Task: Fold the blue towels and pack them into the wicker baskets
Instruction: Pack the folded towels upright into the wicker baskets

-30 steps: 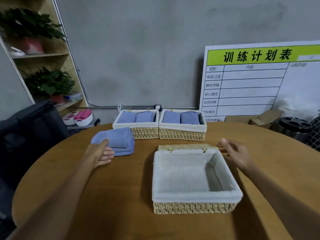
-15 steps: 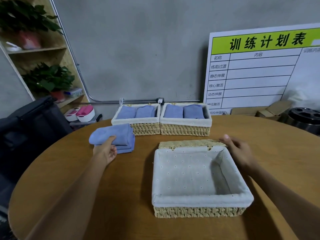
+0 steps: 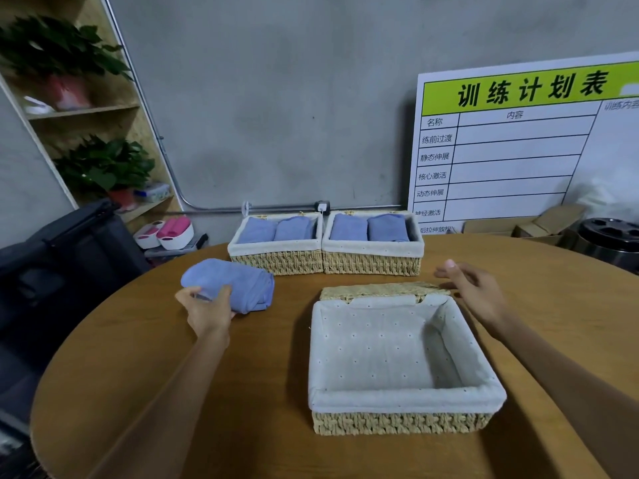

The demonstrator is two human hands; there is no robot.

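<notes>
Fingers of the left hand (image 3: 207,311) now pinch the folded blue towel (image 3: 230,283) at ten o'clock of the empty wicker basket (image 3: 403,423), ready for lifting in, while the right hand (image 3: 479,292) hovers spread.

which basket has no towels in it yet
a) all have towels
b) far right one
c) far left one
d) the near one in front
d: the near basket shows only its bare white lining, while the far left basket and far right basket each hold two folded blue towels.
</notes>
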